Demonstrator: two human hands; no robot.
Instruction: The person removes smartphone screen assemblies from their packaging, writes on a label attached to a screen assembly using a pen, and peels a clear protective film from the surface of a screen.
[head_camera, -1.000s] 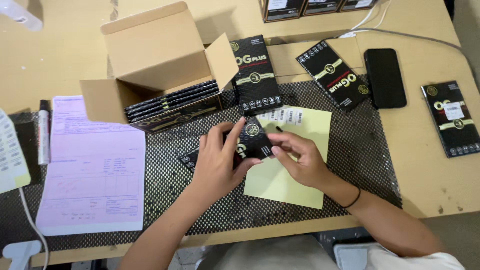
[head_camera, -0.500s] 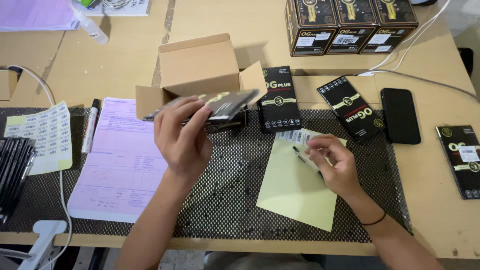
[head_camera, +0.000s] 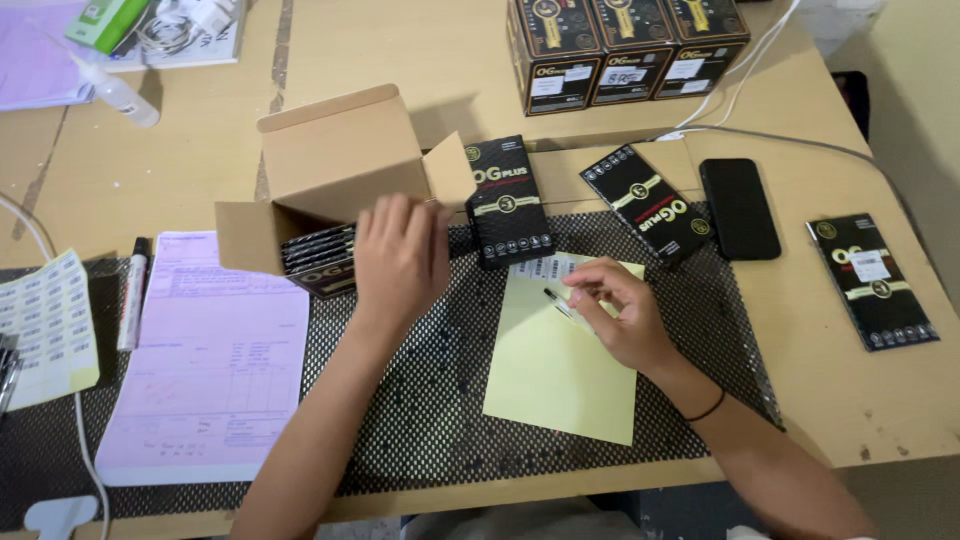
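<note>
Head view: left hand (head_camera: 400, 255) grip clamped on black packs (head_camera: 322, 262) inside cardboard box (head_camera: 330, 165); right hand (head_camera: 615, 310) pinching label sheet (head_camera: 545, 270).

Head view of two bare forearms entering from the lower edge. Left hand (head_camera: 400, 255): no ring, watch or glove visible; forearm uncovered throughout its visible length. Right hand (head_camera: 620, 318): likewise unadorned; a thin black band (head_camera: 706, 409) encircles the wrist. A pale sleeve edge (head_camera: 745, 533) shows at the lower frame margin
</note>
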